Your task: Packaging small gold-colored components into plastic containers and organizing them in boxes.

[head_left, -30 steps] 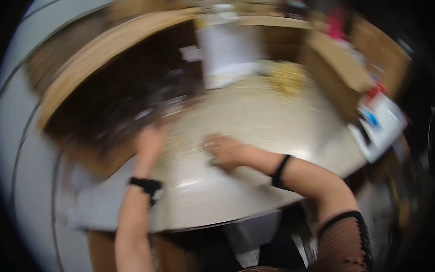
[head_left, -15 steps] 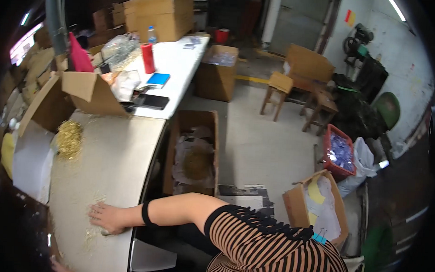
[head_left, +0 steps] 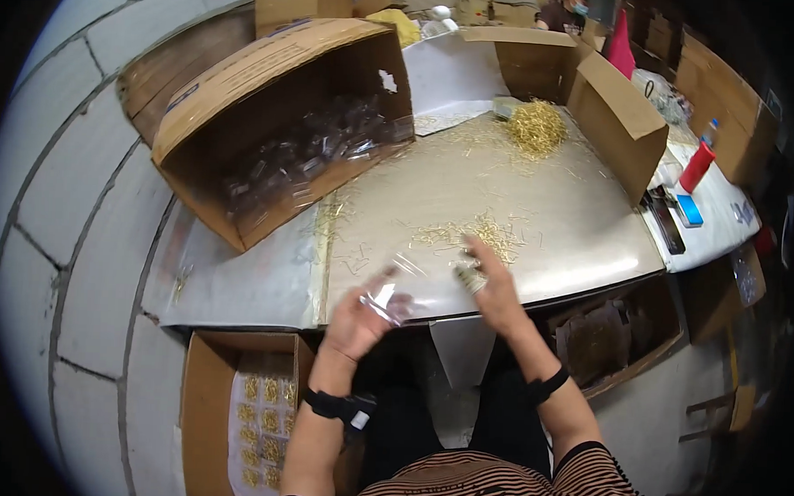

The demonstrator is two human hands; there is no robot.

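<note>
My left hand (head_left: 357,324) is held over the table's front edge, palm up, its fingers curled around a small clear plastic box (head_left: 386,298). Motion and glare blur the box, and I cannot make out anything inside it. To its right, my right hand (head_left: 500,297) hovers just on the near side of a loose scatter of thin gold metal pieces (head_left: 485,238). Thumb and forefinger stand apart there with nothing visible between them; a pale wrap covers the thumb tip. Farther back on the table (head_left: 582,206) lies a bigger heap of the same gold pieces (head_left: 538,129).
A tipped carton (head_left: 271,95) of clear plastic boxes stands at the left. Below, an open carton (head_left: 200,416) holds filled boxes in rows. Cardboard flaps (head_left: 616,107) fence the table's back right, beside a phone and a red bottle (head_left: 697,167). Another person (head_left: 562,16) is far back.
The view has swung left, from the floor and right side to the table in front of me. My right hand has lifted off the tabletop; my left hand now shows, holding the clear box.
</note>
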